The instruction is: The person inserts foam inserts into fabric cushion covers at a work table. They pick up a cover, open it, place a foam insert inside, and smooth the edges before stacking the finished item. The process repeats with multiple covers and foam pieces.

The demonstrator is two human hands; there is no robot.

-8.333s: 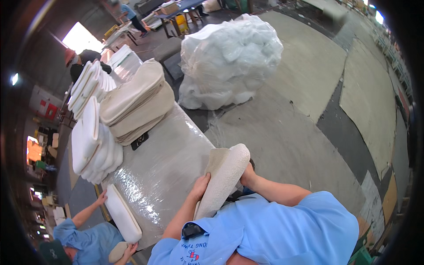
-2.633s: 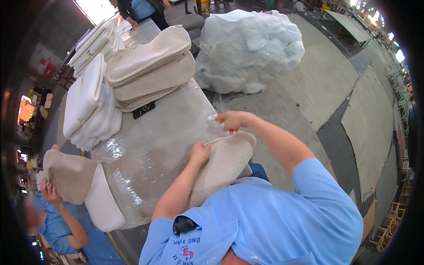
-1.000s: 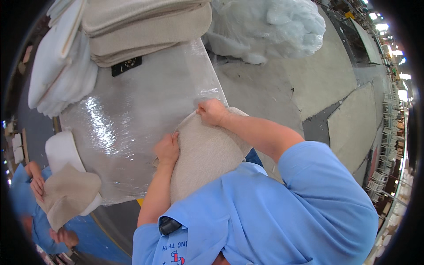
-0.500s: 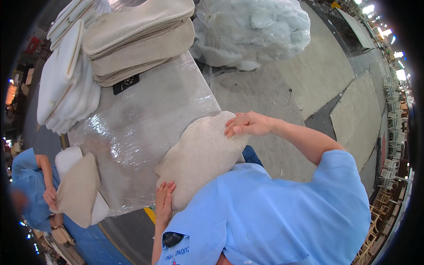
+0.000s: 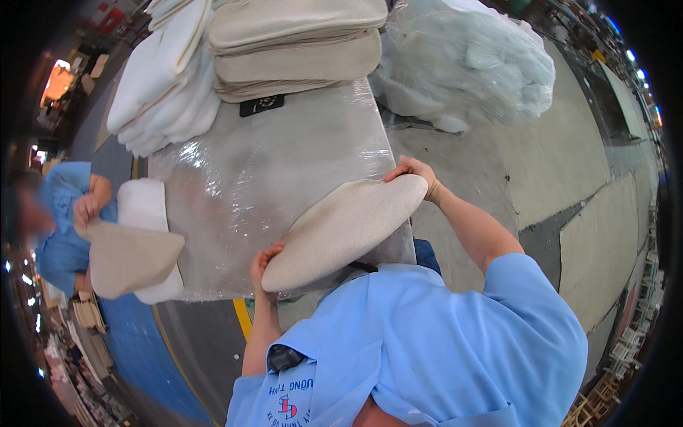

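Observation:
A beige fabric cushion (image 5: 348, 231), smooth and rounded at its ends, is held tilted over the near right corner of the table (image 5: 213, 235). My left hand (image 5: 265, 267) grips its left end, with the fingers curled over the edge. At the far right end my right hand (image 5: 416, 173) pinches the rim, its fingertips on the upper edge. The undersides of the cushion and parts of both thumbs are hidden.
Beige cushion covers (image 5: 299, 60) lie stacked at the back, beside piled white pads (image 5: 160, 71) and a small black object (image 5: 262, 105). A clear bag of white filling (image 5: 484, 71) stands far right. At left a co-worker (image 5: 71, 206) handles a beige cover (image 5: 131, 260) over a white pad.
The cushion has gone from a wavy-edged shape to a smoother, tilted oval. My hands have shifted from resting on its surface to gripping its two ends. The view has turned somewhat.

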